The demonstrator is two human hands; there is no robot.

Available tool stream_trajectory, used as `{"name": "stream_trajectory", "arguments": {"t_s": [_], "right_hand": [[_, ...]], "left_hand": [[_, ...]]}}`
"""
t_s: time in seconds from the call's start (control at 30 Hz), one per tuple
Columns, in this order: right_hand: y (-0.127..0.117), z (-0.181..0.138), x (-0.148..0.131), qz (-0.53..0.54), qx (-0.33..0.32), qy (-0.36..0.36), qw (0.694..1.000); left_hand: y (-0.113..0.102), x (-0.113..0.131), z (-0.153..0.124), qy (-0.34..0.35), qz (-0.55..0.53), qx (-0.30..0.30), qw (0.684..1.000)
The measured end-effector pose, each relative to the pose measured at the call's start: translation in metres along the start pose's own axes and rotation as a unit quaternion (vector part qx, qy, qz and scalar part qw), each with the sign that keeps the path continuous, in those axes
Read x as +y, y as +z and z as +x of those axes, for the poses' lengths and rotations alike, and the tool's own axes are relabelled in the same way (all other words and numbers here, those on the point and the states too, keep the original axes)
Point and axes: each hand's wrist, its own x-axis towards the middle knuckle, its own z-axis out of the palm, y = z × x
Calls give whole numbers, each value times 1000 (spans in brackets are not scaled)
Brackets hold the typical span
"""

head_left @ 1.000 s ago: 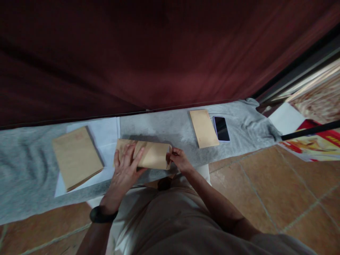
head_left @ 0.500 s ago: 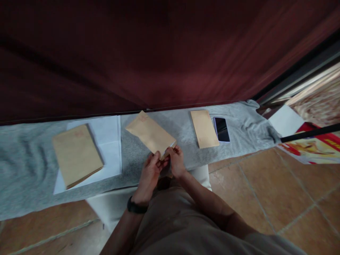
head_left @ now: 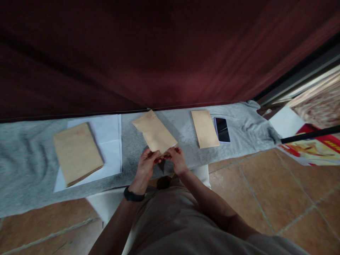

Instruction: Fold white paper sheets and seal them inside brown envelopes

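A tan paper envelope (head_left: 157, 131) is held slanted over the grey cloth, its near end toward me. My left hand (head_left: 147, 161) pinches the left corner of that end, thumb on top. On the right corner, the fingers of my right hand (head_left: 175, 158) are closed, near a thin pale strip at the edge. The fingertips are partly hidden beneath the paper. To the left, a stack of tan envelopes (head_left: 78, 154) lies on white paper sheets (head_left: 110, 148). A single tan envelope (head_left: 205, 129) lies to the right of my hands.
Right of the single envelope lies a phone (head_left: 222, 129) with a dark screen. The grey cloth (head_left: 183, 118) covers the long narrow surface. A dark red curtain (head_left: 159, 63) hangs behind it. At far right are a dark bar (head_left: 310, 134) and a colourful printed box (head_left: 316, 150). Tiled floor lies below.
The held envelope has shifted slightly right and turned a little, its near edge straighter between my hands. My left hand has moved a little left; my right hand stays at the right corner.
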Motion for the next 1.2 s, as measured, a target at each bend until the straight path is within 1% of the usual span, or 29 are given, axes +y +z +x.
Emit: {"name": "stream_trajectory", "arguments": {"t_s": [0.13, 0.27, 0.3, 0.37, 0.47, 0.53, 0.57, 0.6, 0.67, 0.7, 0.77, 0.8, 0.83, 0.9, 1.0, 1.07, 1.2], "right_hand": [[-14, 3, -3, -4, 0, 19, 1000], [-34, 6, -3, -20, 23, 17, 999], [-39, 7, -3, -44, 32, 0, 999], [-47, 7, -2, -129, 48, -66, 988], [-53, 4, -5, -240, 51, -170, 954], [-54, 1, -8, -290, 11, -225, 930], [-53, 0, -10, -328, -23, -261, 908], [-52, 0, -10, -372, -63, -298, 877], [-49, 0, -9, -453, -140, -357, 805], [-47, 0, -8, -483, -168, -372, 775], [-44, 1, -4, -532, -196, -386, 728], [-43, 1, -3, -551, -200, -387, 712], [-42, 1, -2, -564, -199, -387, 702], [-41, 1, -1, -578, -196, -388, 691], [-42, 0, -1, -582, -197, -393, 684], [-42, 0, -1, -585, -197, -395, 680], [-41, 0, 1, -593, -186, -393, 678]], "left_hand": [[-5, 3, 4, 7, 37, 1, 999], [-9, 5, 7, 9, 69, 3, 998], [-10, 5, 8, 9, 74, 4, 997], [-11, 6, 9, 9, 82, 4, 997], [-14, 5, 11, 10, 90, 0, 996], [-14, 3, 12, 11, 94, 2, 995], [-15, 1, 13, 10, 98, 5, 995], [-15, 0, 14, 9, 104, 7, 994], [-16, -2, 15, 7, 124, 12, 992], [-17, -3, 15, 7, 136, 13, 991], [-20, -2, 16, 13, 168, 14, 986], [-22, -2, 16, 21, 187, 13, 982], [-25, 0, 17, 32, 206, 14, 978], [-29, 4, 22, 60, 231, 26, 971], [-30, 13, 40, 99, 216, 67, 969], [-27, 20, 56, 111, 191, 87, 971], [-14, 32, 86, 117, 147, 95, 978]]}}
